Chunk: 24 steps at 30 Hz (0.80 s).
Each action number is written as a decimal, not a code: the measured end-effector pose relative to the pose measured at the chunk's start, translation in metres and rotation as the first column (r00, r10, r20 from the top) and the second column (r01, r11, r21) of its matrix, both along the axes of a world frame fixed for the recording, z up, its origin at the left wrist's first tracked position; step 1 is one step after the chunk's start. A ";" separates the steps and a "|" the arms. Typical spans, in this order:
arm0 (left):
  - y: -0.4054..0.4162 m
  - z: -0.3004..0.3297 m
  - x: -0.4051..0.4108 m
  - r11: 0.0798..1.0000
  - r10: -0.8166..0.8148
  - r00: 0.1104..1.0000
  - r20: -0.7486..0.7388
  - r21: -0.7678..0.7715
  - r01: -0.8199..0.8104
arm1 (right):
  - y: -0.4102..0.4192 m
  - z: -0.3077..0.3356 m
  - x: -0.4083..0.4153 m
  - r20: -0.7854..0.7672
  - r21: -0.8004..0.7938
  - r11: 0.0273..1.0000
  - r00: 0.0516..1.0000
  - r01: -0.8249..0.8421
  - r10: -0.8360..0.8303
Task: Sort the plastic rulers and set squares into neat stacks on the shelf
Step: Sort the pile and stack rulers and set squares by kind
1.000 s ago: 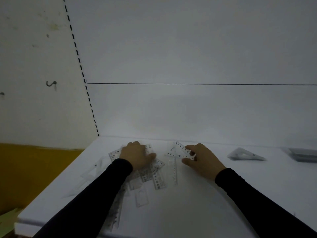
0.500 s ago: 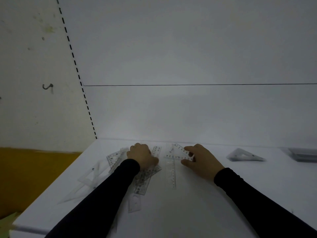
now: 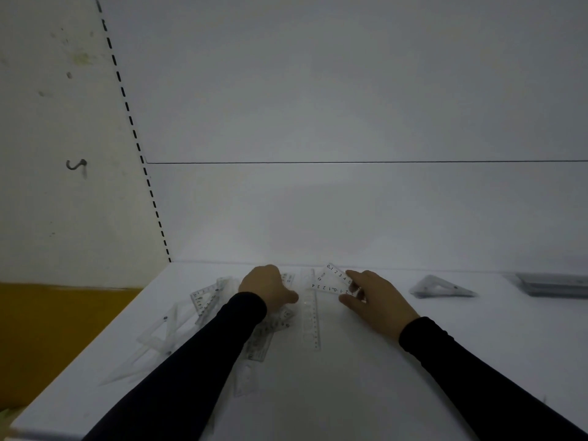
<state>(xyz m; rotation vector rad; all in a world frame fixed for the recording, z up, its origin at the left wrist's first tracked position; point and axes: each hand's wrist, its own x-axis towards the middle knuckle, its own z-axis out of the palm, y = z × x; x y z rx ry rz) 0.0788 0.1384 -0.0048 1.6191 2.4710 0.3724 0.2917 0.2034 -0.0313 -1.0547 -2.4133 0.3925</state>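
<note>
The small clear plastic set square [image 3: 334,280], pinched at its right corner by the right hand [image 3: 375,297], carries printed black scale numerals. Its upper slanted edge reads 0, 1, 2, 3, 4, 5. Its lower edge reads 4, 3, 2, 1, 0, 1, 2. Graduation marks on the long clear plastic ruler [image 3: 310,313] lying on the white shelf [image 3: 350,393] are too faint to read.

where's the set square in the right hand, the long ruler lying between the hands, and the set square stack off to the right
held set square [image 3: 331,279], head view, on its printed clear face.
long ruler [image 3: 311,316], head view, mid-length of its strip.
set square stack [image 3: 440,287], head view, on the top triangle's face.
</note>
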 end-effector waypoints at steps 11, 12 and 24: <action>0.007 0.000 0.001 0.996 0.023 1.000 -0.019 -0.082 -0.025 | -0.014 0.004 0.015 0.011 -0.015 0.999 1.000 0.030 -0.030; 0.008 -0.001 0.002 0.997 0.006 1.000 -0.022 -0.077 -0.008 | -0.015 0.004 0.017 0.012 -0.013 0.999 0.999 0.031 -0.031; 0.001 0.009 -0.015 0.985 0.025 0.999 0.024 -0.171 -0.021 | -0.019 0.001 0.017 0.015 -0.029 0.998 0.999 0.048 -0.047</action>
